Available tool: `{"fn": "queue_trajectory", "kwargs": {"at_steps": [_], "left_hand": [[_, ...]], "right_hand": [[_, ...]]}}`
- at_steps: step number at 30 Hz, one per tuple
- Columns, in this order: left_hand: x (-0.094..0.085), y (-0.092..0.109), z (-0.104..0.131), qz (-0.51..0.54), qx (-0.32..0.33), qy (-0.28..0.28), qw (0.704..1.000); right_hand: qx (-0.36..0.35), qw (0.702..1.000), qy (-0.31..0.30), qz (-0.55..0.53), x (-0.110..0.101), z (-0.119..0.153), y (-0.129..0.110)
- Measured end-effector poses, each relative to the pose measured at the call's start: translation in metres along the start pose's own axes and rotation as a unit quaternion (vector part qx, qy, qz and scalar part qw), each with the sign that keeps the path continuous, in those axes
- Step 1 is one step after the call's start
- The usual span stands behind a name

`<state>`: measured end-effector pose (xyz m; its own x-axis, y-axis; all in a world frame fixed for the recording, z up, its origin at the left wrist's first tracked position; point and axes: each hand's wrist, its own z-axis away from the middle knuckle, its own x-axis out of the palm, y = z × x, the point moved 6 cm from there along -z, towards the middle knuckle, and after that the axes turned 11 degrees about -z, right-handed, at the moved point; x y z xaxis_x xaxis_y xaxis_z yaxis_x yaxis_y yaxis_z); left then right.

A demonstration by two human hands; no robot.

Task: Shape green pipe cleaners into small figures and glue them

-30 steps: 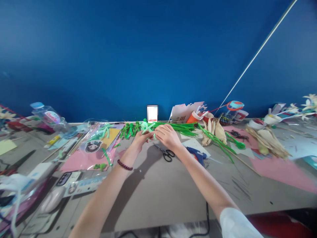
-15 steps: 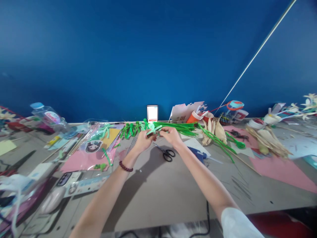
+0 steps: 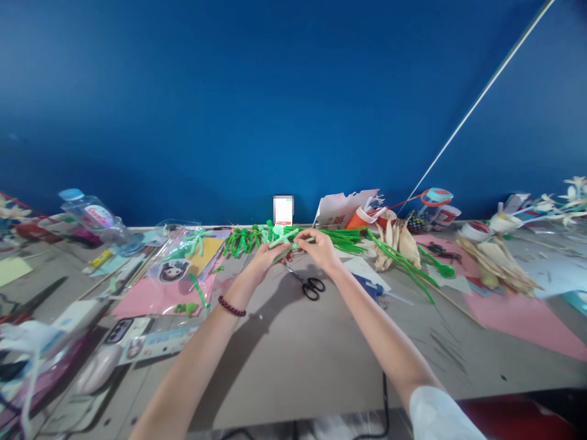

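My left hand (image 3: 265, 260) is closed on a light green fuzzy stem (image 3: 280, 241), above the table near its back edge. Opposite it, my right hand (image 3: 320, 250) pinches the same stem's right side between thumb and fingertips. Black-handled scissors (image 3: 312, 288) lie just below the hands, blades pointing toward my left fingers. Behind the hands are long green stems (image 3: 348, 237) in a bundle and, to the left, several bent green fuzzy pieces (image 3: 241, 240). My fingers partly hide the held piece.
A plastic bottle (image 3: 94, 214) and a clear bag (image 3: 173, 269) over pink paper are at the left. Right of the hands are a blue glue gun (image 3: 368, 286), orange cups (image 3: 360, 218) and dried husks (image 3: 403, 244). A blue wall (image 3: 229, 110) rises behind the table.
My left fingers have straightened somewhat and shifted slightly left around the light green piece. My right hand has moved a little up, still pinching it.
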<state>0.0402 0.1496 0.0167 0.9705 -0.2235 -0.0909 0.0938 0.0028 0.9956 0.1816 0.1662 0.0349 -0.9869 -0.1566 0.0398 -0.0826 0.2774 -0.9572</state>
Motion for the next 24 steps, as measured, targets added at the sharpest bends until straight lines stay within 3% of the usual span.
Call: {"fn": "queue_trajectory", "kwargs": {"at_steps": [3,8,15,24], "left_hand": [[0.001,-0.002,-0.001,0.034,-0.018,-0.016,0.999],[-0.003,-0.004,-0.003,-0.022,-0.001,0.012,1.000],[-0.006,-0.001,-0.001,-0.008,0.007,0.013,1.000],[-0.010,-0.009,-0.005,-0.071,0.012,0.032,0.997]], "right_hand": [[-0.041,0.997,-0.013,0.060,-0.004,-0.002,-0.006],[-0.074,0.988,-0.050,0.125,-0.006,-0.002,-0.011],[-0.192,0.952,-0.124,0.204,0.001,0.003,-0.023],[-0.219,0.934,-0.149,0.240,0.005,0.004,-0.024]]}}
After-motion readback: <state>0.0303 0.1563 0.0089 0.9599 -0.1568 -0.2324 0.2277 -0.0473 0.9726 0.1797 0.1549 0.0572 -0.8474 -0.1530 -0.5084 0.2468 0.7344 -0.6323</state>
